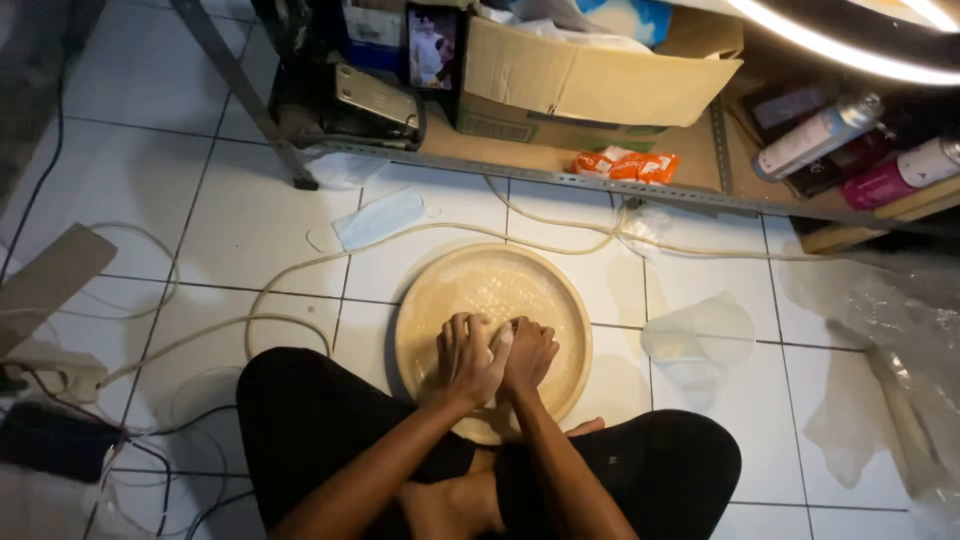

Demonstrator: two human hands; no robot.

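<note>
Down on the white tiled floor [250, 220], a person sits cross-legged in black trousers, and right in front of the knees lies a round, shallow wooden tray [560, 300], pale tan, with a raised rim and a grainy, speckled bed. Both hands are in it, near the edge closest to the body. The left hand [468, 357] is curled, knuckles up, fingers folded down; the right hand [527, 355] is pressed close against it, also curled. Between them shows a sliver of something pale and smooth, a whitish lump [502, 343], squeezed from both sides; what it is made of I cannot tell. Neither hand is spread.

Around the tray: a light blue face mask [380, 218] lies flat on the tiles, a cream-coloured cable [300, 268] loops past it, and a crumpled clear plastic bag [700, 335] sits off to the right. Behind, a low metal shelf [560, 178] carries a cardboard box [590, 80], an orange packet [625, 165] and two spray cans [820, 135] lying on their sides.
</note>
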